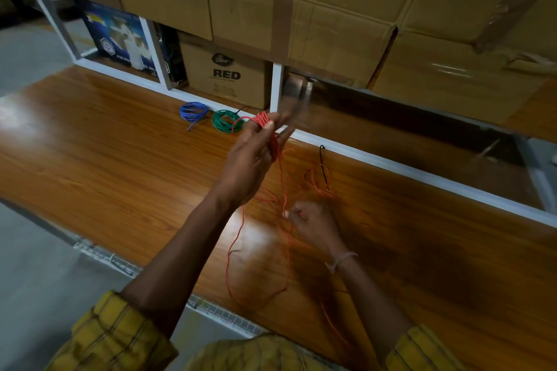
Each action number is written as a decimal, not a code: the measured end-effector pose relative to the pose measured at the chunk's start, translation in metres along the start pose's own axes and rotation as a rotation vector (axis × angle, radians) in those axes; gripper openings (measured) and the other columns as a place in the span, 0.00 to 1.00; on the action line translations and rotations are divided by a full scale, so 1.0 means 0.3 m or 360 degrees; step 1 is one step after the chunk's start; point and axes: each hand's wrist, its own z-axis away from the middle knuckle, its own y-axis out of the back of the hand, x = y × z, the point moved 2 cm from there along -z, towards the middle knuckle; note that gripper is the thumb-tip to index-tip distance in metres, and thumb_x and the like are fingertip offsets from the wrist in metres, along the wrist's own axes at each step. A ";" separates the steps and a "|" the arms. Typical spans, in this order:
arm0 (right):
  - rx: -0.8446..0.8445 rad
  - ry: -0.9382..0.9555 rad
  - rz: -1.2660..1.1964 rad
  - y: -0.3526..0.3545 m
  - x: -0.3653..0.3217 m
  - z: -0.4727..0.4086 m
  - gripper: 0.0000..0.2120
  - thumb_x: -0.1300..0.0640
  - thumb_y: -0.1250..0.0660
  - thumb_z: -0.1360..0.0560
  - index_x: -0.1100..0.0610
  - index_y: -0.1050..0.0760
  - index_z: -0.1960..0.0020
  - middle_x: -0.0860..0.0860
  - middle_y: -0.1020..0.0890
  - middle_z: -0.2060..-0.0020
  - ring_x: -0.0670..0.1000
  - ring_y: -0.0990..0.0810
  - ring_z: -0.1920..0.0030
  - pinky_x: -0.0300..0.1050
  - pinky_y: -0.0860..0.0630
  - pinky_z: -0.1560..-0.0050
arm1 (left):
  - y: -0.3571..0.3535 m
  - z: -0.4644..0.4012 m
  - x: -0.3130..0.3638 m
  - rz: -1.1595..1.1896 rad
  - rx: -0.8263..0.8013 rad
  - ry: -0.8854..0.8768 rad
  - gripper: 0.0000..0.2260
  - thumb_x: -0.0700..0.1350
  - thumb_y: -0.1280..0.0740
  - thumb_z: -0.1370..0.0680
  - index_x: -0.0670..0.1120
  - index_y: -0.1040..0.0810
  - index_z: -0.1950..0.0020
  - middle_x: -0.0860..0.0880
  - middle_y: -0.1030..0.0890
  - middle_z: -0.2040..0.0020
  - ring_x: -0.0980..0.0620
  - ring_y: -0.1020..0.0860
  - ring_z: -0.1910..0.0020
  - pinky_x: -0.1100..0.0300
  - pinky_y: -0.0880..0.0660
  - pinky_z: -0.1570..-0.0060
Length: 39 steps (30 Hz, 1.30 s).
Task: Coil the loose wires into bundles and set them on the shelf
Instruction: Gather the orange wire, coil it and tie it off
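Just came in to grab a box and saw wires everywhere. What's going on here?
A person is coiling a red wire around the fingers of the left hand, while the right hand feeds the loose length, which trails over the wooden counter. A blue bundle and a green bundle already lie by the shelf edge.
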 end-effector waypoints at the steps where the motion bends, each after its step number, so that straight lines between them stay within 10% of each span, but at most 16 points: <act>1: -0.0052 0.0048 -0.0039 0.015 -0.016 0.017 0.15 0.43 0.32 0.27 0.54 0.20 0.60 0.50 0.17 0.66 0.51 0.17 0.62 0.53 0.21 0.58 | 0.009 -0.013 -0.017 -0.0115 0.0030 0.0022 0.19 0.49 0.44 0.13 0.42 0.34 0.23 0.41 0.29 0.21 0.45 0.26 0.24 0.43 0.36 0.20; 6: -0.0373 0.0223 -0.0152 0.143 -0.138 0.107 0.13 0.57 0.27 0.22 0.51 0.21 0.65 0.37 0.21 0.71 0.36 0.23 0.65 0.29 0.31 0.60 | 0.107 -0.080 -0.134 -0.1028 0.0131 0.0177 0.35 0.68 0.55 0.15 0.48 0.47 0.13 0.45 0.41 0.15 0.50 0.40 0.16 0.46 0.43 0.17; 9: -0.0345 0.0346 -0.0198 0.250 -0.214 0.133 0.12 0.54 0.28 0.21 0.55 0.19 0.63 0.43 0.19 0.69 0.38 0.22 0.64 0.34 0.30 0.62 | 0.182 -0.098 -0.214 -0.1355 0.0017 0.0223 0.38 0.73 0.58 0.18 0.54 0.51 0.13 0.50 0.53 0.12 0.56 0.55 0.16 0.46 0.55 0.15; 14: -0.0037 0.0485 -0.0583 0.409 -0.294 0.108 0.11 0.55 0.31 0.18 0.58 0.19 0.58 0.51 0.21 0.68 0.49 0.25 0.67 0.44 0.29 0.64 | 0.174 -0.027 -0.255 -0.1512 -0.0296 0.0320 0.33 0.74 0.57 0.18 0.60 0.41 0.18 0.51 0.32 0.19 0.48 0.23 0.30 0.43 0.29 0.28; 18: 0.0102 0.0406 -0.0913 0.461 -0.254 0.035 0.12 0.52 0.36 0.17 0.57 0.20 0.54 0.50 0.33 0.71 0.54 0.40 0.71 0.49 0.45 0.70 | 0.113 0.032 -0.227 -0.1317 -0.0427 0.0446 0.32 0.70 0.54 0.16 0.49 0.26 0.30 0.42 0.20 0.44 0.46 0.26 0.58 0.48 0.25 0.56; 23: 0.0316 0.0264 -0.0943 0.410 -0.205 -0.059 0.10 0.54 0.35 0.17 0.59 0.20 0.53 0.45 0.21 0.68 0.43 0.25 0.67 0.35 0.29 0.63 | 0.030 0.096 -0.181 -0.0835 -0.0585 0.0568 0.30 0.61 0.58 0.12 0.48 0.20 0.38 0.48 0.22 0.57 0.49 0.34 0.65 0.57 0.33 0.62; 28: 0.0124 -0.0012 -0.0901 0.239 -0.124 -0.092 0.09 0.53 0.32 0.18 0.56 0.20 0.55 0.52 0.18 0.57 0.50 0.21 0.54 0.49 0.27 0.50 | -0.009 0.088 -0.132 -0.0372 -0.0755 0.0352 0.36 0.62 0.64 0.15 0.36 0.26 0.44 0.53 0.28 0.64 0.47 0.42 0.69 0.48 0.38 0.65; 35: -0.0364 -0.0002 -0.0772 0.130 -0.200 0.082 0.18 0.48 0.37 0.16 0.53 0.22 0.61 0.44 0.31 0.75 0.44 0.37 0.77 0.39 0.43 0.76 | 0.036 0.009 -0.118 -0.0024 -0.0332 0.0330 0.47 0.77 0.55 0.26 0.40 0.33 0.25 0.46 0.28 0.55 0.48 0.21 0.56 0.52 0.25 0.51; 39: -0.0596 0.0098 -0.0483 0.209 -0.228 0.141 0.15 0.49 0.36 0.16 0.57 0.20 0.54 0.42 0.27 0.76 0.43 0.32 0.77 0.40 0.36 0.75 | 0.084 -0.011 -0.161 -0.0909 0.0061 0.0171 0.17 0.63 0.53 0.14 0.62 0.33 0.30 0.59 0.25 0.43 0.70 0.23 0.41 0.74 0.31 0.37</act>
